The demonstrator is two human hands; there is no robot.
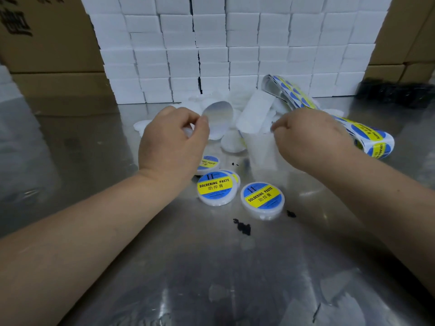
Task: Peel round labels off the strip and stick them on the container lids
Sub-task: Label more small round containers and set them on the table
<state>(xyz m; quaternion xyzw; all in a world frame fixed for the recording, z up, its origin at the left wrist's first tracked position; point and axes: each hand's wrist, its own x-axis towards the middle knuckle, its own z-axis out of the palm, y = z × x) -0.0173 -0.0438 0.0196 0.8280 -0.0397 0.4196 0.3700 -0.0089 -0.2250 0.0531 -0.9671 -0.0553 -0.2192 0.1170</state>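
My left hand [170, 142] pinches the edge of a round label [217, 115], which shows its pale back side above the table. My right hand [310, 140] grips the white backing strip [255, 114], whose empty part hangs below the fingers. The strip runs right into a loose coil of blue and yellow labels [367, 135]. Three white lids with "Soldering Paste" labels lie below my hands: one [215, 188] in the middle, one [262, 198] to its right, one [208, 162] partly behind my left wrist. Plain white lids [231, 141] are heaped behind.
A wall of stacked white boxes [235, 48] closes the back of the shiny metal table [211, 278]. Brown cartons [47, 43] stand at left and right. Small black specks [242, 227] lie on the table near the labelled lids. A dark object [395, 92] sits at far right.
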